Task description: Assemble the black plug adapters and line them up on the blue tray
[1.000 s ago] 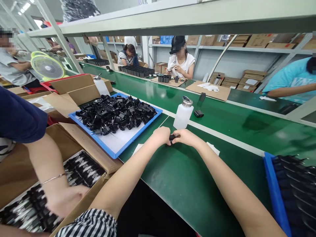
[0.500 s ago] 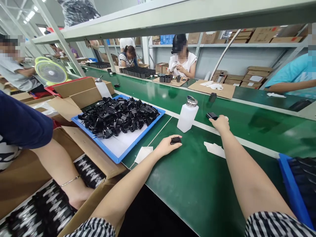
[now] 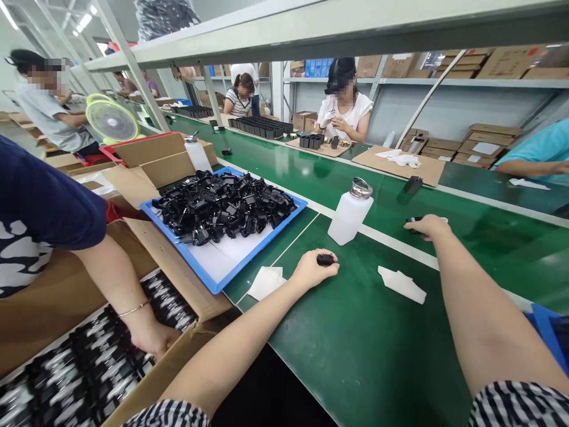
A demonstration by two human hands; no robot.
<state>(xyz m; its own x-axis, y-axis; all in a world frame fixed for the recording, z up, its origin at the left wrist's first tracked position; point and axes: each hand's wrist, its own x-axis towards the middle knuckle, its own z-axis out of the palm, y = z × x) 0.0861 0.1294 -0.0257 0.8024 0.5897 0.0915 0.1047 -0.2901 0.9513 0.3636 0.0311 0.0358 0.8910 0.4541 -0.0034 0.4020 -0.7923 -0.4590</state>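
Note:
My left hand (image 3: 311, 270) is closed around a small black plastic part (image 3: 326, 260) just above the green bench. It looks like a power adapter piece, but the fingers cover much of it. Out over the green belt, my right hand (image 3: 430, 226) has its fingers on a black rectangular piece (image 3: 413, 221), partly hidden by the hand. Between my hands stands a white pump bottle (image 3: 350, 214) with a metal top. A folded white cloth (image 3: 402, 284) lies below my right hand, and another white cloth (image 3: 267, 281) lies beside my left forearm.
A blue tray (image 3: 249, 261) heaped with black plug parts (image 3: 226, 207) stands at left. Beside it, a co-worker's hand (image 3: 155, 338) reaches into a carton (image 3: 213, 296) of packed parts. Another black block (image 3: 413, 185) is on the belt. A blue bin (image 3: 546, 338) stands at right.
My right hand and the black piece have shifted right along the belt. The other black block has also moved right. The view has turned a little left; my left hand still holds its part.

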